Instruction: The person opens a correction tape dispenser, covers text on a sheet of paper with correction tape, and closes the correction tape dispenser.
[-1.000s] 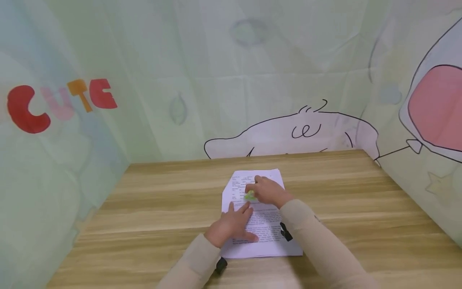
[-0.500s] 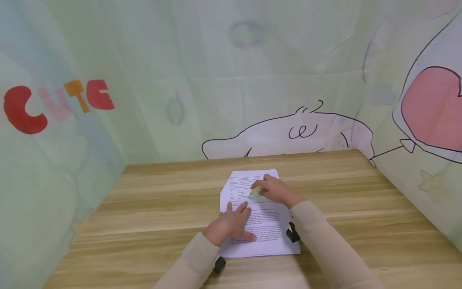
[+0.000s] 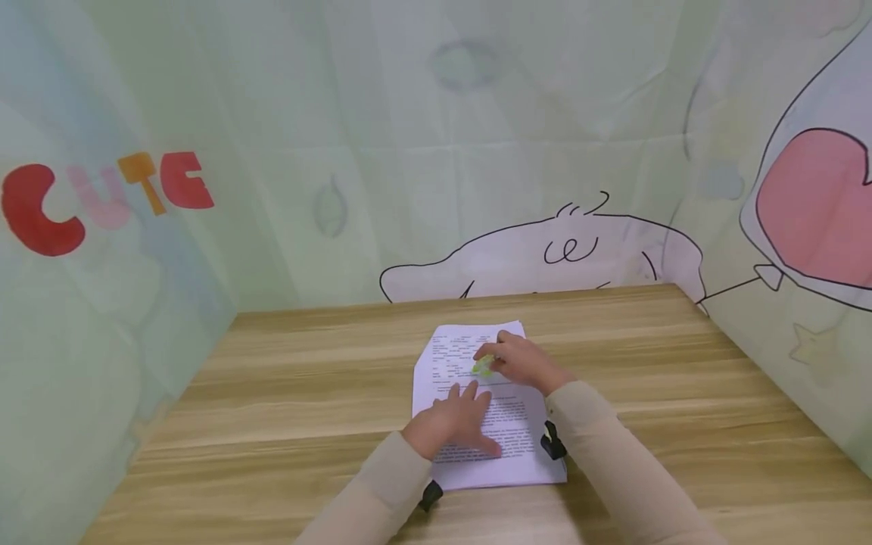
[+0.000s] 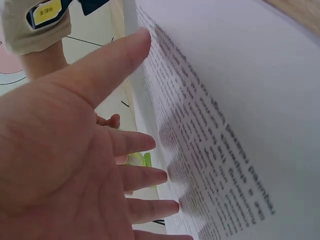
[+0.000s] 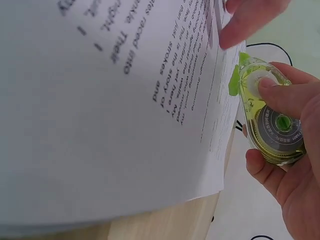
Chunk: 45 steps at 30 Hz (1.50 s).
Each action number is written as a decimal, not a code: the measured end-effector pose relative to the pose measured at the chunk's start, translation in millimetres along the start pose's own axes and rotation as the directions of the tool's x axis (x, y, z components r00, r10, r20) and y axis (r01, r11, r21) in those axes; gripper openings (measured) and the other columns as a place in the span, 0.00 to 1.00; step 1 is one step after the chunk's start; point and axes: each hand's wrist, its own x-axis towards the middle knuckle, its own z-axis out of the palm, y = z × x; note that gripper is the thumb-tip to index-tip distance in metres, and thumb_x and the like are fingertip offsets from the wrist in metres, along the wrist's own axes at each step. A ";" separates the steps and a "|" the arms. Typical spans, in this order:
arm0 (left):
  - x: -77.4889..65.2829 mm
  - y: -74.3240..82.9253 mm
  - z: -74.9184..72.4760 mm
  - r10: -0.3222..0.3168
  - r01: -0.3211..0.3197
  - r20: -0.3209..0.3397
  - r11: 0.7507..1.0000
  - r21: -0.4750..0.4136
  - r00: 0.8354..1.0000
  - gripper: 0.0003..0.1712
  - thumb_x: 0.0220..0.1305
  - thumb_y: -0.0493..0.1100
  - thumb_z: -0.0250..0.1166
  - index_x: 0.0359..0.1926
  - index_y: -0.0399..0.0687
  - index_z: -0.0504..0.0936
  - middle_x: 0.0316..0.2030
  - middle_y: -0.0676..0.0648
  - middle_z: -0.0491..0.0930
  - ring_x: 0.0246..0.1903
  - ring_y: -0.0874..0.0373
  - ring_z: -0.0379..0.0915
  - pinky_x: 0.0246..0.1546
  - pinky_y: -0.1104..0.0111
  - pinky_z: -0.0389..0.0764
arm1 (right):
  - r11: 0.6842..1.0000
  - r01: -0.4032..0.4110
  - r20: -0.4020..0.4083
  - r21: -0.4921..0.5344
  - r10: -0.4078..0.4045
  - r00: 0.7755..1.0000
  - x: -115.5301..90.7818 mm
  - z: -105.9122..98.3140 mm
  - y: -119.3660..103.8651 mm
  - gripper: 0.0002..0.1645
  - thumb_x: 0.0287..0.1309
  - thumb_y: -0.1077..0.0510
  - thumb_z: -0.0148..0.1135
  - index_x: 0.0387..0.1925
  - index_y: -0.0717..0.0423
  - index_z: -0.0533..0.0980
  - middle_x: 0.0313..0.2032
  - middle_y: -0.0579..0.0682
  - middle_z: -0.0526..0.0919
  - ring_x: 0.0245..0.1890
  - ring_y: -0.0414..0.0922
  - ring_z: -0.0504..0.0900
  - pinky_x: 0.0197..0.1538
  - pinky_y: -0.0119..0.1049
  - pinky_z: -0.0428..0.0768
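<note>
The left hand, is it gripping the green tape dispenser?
No. The left hand lies flat with straight fingers on the printed paper, while the right hand holds the green tape dispenser.

The head camera looked forward and down from well above the table [image 3: 286, 393]. Each wrist camera sat close against the printed paper [image 3: 487, 401], just behind its own fingers [image 4: 150, 175]. All three views shared that paper and the green tape dispenser [image 5: 267, 122].
</note>
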 end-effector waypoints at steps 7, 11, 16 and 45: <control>1.7 2.3 6.2 -0.021 0.021 -0.022 0.999 0.025 1.000 0.54 0.42 0.68 0.68 0.68 0.54 0.59 0.71 0.42 0.49 0.69 0.40 0.45 0.59 0.42 0.62 | 0.991 0.114 -0.021 -0.068 -0.116 0.993 4.8 4.3 -0.8 0.15 0.54 0.62 0.60 0.43 0.44 0.81 0.28 0.46 0.70 0.27 0.40 0.65 0.34 0.31 0.67; 1.5 2.9 6.7 -0.004 0.005 -0.042 1.000 0.029 0.999 0.53 0.42 0.67 0.68 0.67 0.54 0.60 0.70 0.42 0.50 0.68 0.40 0.47 0.57 0.41 0.64 | 0.984 0.154 -0.048 -0.095 -0.159 0.986 6.5 5.8 0.2 0.14 0.53 0.61 0.61 0.42 0.45 0.81 0.27 0.46 0.70 0.26 0.40 0.64 0.33 0.31 0.67; 0.5 3.9 5.6 0.006 -0.004 -0.051 0.999 0.038 0.999 0.53 0.41 0.68 0.68 0.67 0.53 0.60 0.70 0.41 0.50 0.68 0.39 0.48 0.57 0.41 0.64 | 0.986 0.136 -0.026 -0.093 -0.139 0.990 8.0 5.5 -0.9 0.14 0.54 0.61 0.61 0.42 0.44 0.81 0.28 0.46 0.70 0.27 0.40 0.65 0.33 0.31 0.67; -0.4 2.8 4.4 -0.016 0.016 -0.023 1.000 0.024 1.000 0.53 0.43 0.67 0.68 0.67 0.53 0.60 0.71 0.43 0.49 0.69 0.40 0.46 0.58 0.41 0.63 | 0.989 0.118 0.037 -0.086 -0.115 0.993 14.5 8.8 -4.8 0.14 0.57 0.59 0.59 0.44 0.41 0.79 0.29 0.44 0.69 0.27 0.40 0.64 0.34 0.31 0.66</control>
